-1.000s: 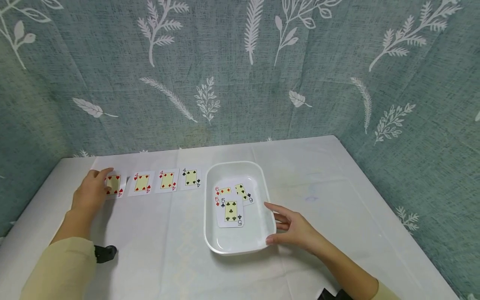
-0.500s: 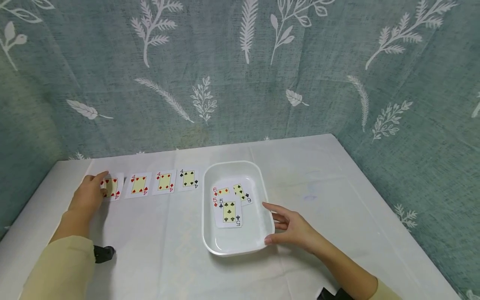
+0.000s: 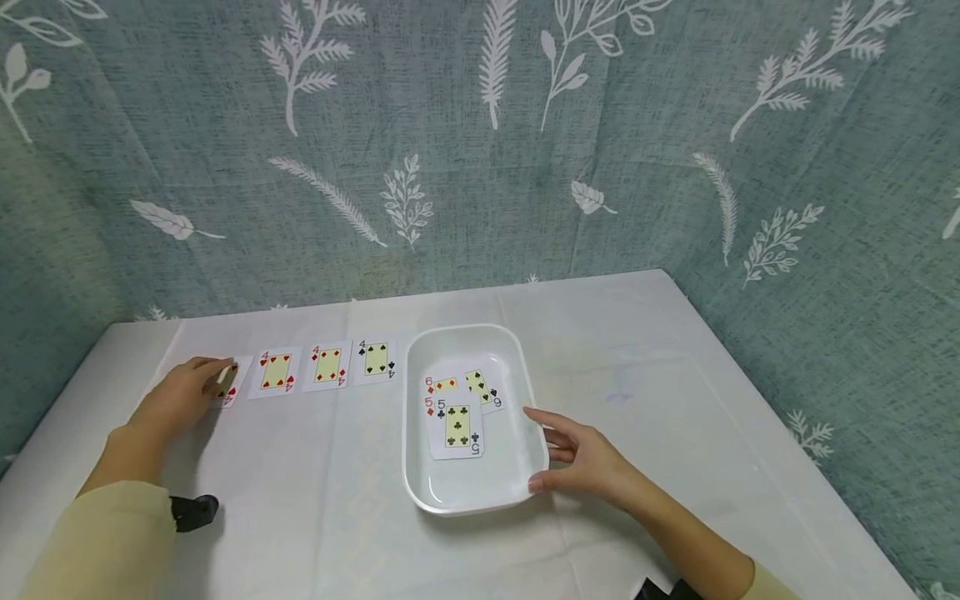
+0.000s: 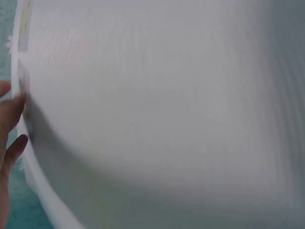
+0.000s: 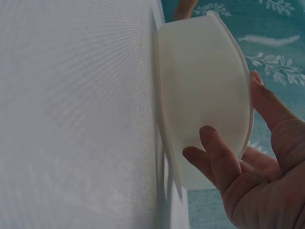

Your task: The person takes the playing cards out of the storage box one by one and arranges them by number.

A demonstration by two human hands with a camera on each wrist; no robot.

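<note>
Leftmost card: red four (image 3: 227, 385), end of the row near the table's (image 3: 315, 500) left edge, lifted under the fingertips.
Left hand: (image 3: 180, 397) fingers curl on that card, pinching its edge.
Row: three fours (image 3: 327, 367) lie flat just beside it.
Right hand: (image 3: 592, 458) relaxed, fingers touching the white tray's (image 3: 480, 498) right wall.
Tray: holds fives and sixes (image 3: 459, 407).
Room: bare cloth in front and right.
</note>
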